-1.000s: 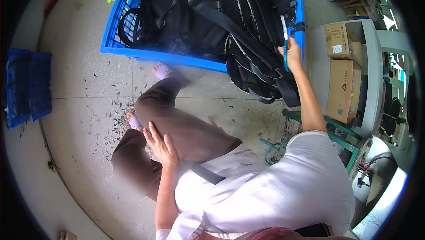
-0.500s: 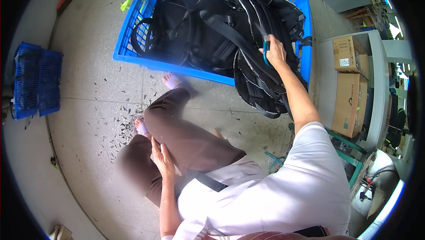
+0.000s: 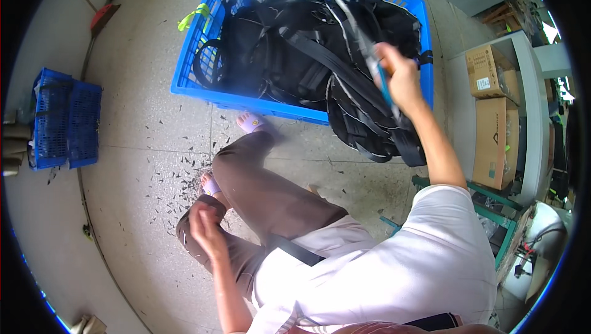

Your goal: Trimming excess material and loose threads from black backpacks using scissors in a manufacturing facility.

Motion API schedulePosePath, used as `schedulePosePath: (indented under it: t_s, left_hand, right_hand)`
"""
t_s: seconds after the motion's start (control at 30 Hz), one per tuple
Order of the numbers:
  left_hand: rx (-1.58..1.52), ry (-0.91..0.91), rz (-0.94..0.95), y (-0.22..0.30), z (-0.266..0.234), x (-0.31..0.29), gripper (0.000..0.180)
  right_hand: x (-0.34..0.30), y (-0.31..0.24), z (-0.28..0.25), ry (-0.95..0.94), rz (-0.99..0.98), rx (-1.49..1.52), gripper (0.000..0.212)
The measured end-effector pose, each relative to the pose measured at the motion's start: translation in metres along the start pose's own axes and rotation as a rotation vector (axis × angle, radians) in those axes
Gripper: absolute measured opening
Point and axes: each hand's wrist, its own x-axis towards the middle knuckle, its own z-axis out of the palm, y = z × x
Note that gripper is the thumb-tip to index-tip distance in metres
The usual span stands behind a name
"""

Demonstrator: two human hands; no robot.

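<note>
My right hand (image 3: 403, 81) is closed around a pair of scissors (image 3: 369, 51) with teal handles, raised over the right side of the blue basket (image 3: 246, 97). The long blades point up and away from me, across the black bags (image 3: 265, 44) heaped inside. These look like backpacks, with straps and pale edging; some hang over the basket's near right rim, below my right hand. Over my bent left knee is my left hand (image 3: 206, 229), smeared by motion, so its fingers do not show clearly.
Dark scraps (image 3: 178, 195) litter the floor around my feet. Smaller blue crates (image 3: 68, 121) stand at the left. Cardboard boxes (image 3: 492, 143) sit on a grey shelf at the right, above a green metal frame (image 3: 502, 229). A yellow-green strip (image 3: 194, 17) is tied to the basket.
My right hand has lifted with the scissors and moved slightly right, off the bags. My left hand has come off my thigh and moved left over the knee. The view has shifted a little.
</note>
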Motion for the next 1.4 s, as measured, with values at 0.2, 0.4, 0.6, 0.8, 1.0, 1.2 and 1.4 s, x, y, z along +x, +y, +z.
schedulePosePath:
  t_s: [0.2, 0.4, 0.6, 0.8, 1.0, 1.2, 1.4]
  left_hand:
    - [-0.074, 0.134, 0.425, 0.149, -0.044, 0.087, 0.026]
    - [0.496, -0.211, 0.552, 0.136, -0.026, 0.135, 0.032]
    - [0.586, -0.712, 0.329, 0.018, 0.017, 0.089, 0.046]
    - [0.503, -0.775, 0.244, 0.014, 0.006, 0.077, 0.048]
    - [0.503, -0.663, -0.041, -0.034, -0.017, 0.078, 0.053]
    - [0.420, -0.890, -0.067, -0.005, -0.031, 0.090, 0.036]
    - [0.200, -0.478, 0.041, 0.034, -0.094, 0.064, 0.024]
  right_hand:
    - [-0.100, -0.151, 0.028, -0.326, -0.880, 0.239, 0.022]
    - [-0.146, -0.211, 0.053, -0.607, -0.902, 0.760, 0.025]
    - [-0.174, -0.228, 0.064, -1.011, -0.996, 0.876, 0.021]
    - [-0.185, -0.227, 0.067, -0.917, -0.968, 0.911, 0.011]
    - [-0.189, -0.232, 0.066, -0.995, -1.004, 0.874, 0.015]
    - [-0.156, -0.216, 0.042, -1.166, -0.708, 1.024, 0.037]
    - [-0.095, -0.170, 0.003, -0.749, 0.005, 0.977, 0.057]
